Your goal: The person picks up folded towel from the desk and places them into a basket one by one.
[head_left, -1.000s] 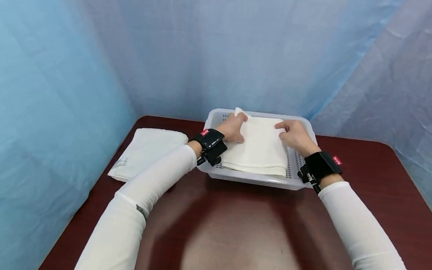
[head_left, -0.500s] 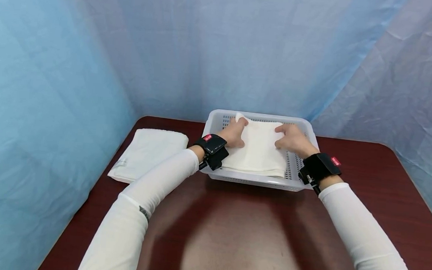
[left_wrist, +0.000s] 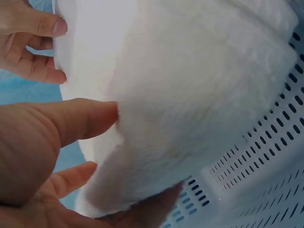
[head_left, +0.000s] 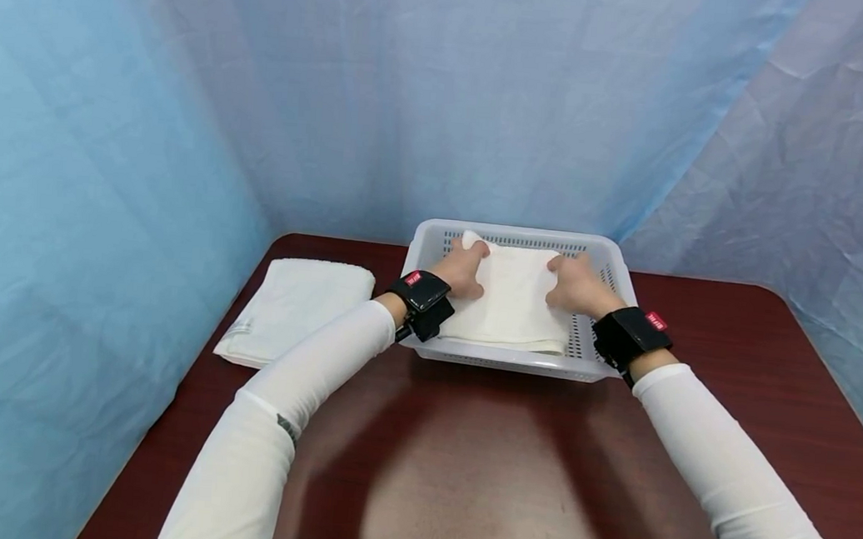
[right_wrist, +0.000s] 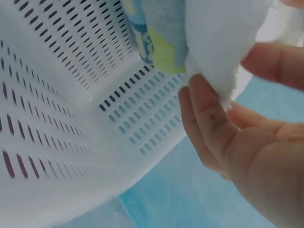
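A folded white towel [head_left: 516,296] lies inside a white perforated plastic basket [head_left: 515,360] at the back of the table. My left hand [head_left: 463,270] grips its left edge, the thumb on top and other fingers underneath in the left wrist view. At the opposite edge, my right hand [head_left: 579,286] holds the towel between thumb and fingers. Under the white towel, the right wrist view shows a patterned cloth [right_wrist: 164,45] in blue, grey and yellow-green; most of it is hidden.
Another folded white towel [head_left: 304,306] lies on the dark red-brown table [head_left: 493,458], left of the basket and near my left forearm. Blue cloth curtains [head_left: 443,103] hang behind the table and along its left side.
Both hands have come slightly lower with the towel, which sits lower in the basket. My right hand has also shifted a little left. The towel on the table has stayed put.
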The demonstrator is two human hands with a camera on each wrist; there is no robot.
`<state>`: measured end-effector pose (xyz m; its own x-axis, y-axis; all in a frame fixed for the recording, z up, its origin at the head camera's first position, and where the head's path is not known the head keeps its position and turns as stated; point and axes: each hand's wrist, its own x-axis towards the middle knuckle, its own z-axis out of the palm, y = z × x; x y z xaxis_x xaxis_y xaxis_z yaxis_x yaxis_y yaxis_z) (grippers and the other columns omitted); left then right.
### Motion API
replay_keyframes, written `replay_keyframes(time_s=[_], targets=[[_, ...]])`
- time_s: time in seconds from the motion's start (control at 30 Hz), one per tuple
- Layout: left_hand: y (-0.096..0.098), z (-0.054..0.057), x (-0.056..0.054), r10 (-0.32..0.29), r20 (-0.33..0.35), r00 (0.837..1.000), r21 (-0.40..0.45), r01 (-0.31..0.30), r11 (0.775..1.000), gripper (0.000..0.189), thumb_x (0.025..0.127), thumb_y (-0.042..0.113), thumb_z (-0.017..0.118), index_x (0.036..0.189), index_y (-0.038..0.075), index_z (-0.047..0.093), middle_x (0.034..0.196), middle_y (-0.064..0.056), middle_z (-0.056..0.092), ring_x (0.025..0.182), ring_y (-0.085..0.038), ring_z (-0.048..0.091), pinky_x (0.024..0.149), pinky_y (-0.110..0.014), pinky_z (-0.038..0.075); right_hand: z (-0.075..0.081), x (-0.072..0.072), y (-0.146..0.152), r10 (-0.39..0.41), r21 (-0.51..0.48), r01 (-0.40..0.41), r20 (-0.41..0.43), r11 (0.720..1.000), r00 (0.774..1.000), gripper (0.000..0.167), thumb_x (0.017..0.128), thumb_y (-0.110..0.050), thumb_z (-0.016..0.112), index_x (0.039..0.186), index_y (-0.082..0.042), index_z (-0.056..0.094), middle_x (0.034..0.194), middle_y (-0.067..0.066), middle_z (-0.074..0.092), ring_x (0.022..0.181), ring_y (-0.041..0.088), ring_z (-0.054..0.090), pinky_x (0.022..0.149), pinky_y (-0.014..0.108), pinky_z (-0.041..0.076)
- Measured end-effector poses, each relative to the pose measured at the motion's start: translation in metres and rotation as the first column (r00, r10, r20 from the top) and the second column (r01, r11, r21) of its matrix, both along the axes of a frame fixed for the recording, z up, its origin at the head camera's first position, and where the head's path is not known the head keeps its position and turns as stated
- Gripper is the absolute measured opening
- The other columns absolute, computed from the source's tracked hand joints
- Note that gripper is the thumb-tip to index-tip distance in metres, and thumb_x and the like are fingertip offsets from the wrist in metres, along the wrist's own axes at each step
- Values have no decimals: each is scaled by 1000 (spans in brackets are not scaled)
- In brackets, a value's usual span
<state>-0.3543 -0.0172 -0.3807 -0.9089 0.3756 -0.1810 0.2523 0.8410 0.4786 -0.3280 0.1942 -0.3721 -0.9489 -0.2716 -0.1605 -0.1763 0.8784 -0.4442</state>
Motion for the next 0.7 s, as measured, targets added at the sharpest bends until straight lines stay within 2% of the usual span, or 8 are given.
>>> replay_keyframes(time_s=[0.13, 0.23, 0.4, 0.53, 0.6, 0.7], targets=[[-4, 1, 2, -4, -14, 1000, -100, 3, 995, 66, 97, 19, 63, 154, 14, 31, 154, -29, 15, 114, -37, 45, 82, -37, 40, -3, 1, -1, 31, 46, -31, 16, 998, 999, 60, 93, 1, 59, 145, 16, 32, 141, 39, 35, 133, 51, 27, 101, 52, 40], [-6, 1, 3, -26, -26, 999, -164, 21, 986, 67, 97, 24, 62, 156, 16, 30, 154, -29, 16, 127, -43, 37, 93, -45, 40, -5, 1, -2, 44, 86, -45, 8, 995, 999, 61, 93, 0, 59, 145, 17, 32, 140, 39, 37, 129, 50, 31, 99, 51, 41], [-3, -1, 2, -71, -45, 996, -261, 57, 964, 66, 98, 30, 60, 156, 17, 32, 151, -24, 28, 134, -42, 31, 103, -47, 37, -7, 2, -4, 78, 167, -74, -15, 983, 997, 56, 92, -1, 60, 140, 19, 39, 131, 38, 47, 118, 47, 38, 91, 48, 42], [-1, 0, 3, -105, -27, 994, -319, 91, 943, 63, 101, 33, 55, 156, 16, 30, 152, -19, 34, 138, -40, 30, 109, -47, 33, -7, 3, -3, 127, 220, -123, -4, 968, 992, 49, 93, -3, 57, 135, 19, 45, 124, 36, 53, 113, 45, 45, 88, 47, 40], [-1, 2, 5, -115, -6, 993, -335, 106, 936, 62, 103, 34, 52, 157, 15, 28, 153, -18, 35, 139, -40, 30, 111, -48, 32, -7, 3, -4, 140, 242, -140, 17, 960, 990, 49, 95, -5, 54, 137, 19, 43, 126, 37, 51, 114, 45, 46, 88, 47, 40], [-2, 5, 7, -116, 17, 993, -343, 114, 932, 61, 104, 34, 50, 157, 14, 27, 154, -17, 36, 141, -40, 29, 112, -48, 31, -7, 4, -3, 147, 262, -156, 51, 952, 988, 54, 98, -8, 49, 143, 20, 34, 137, 40, 43, 126, 49, 42, 97, 50, 40]])
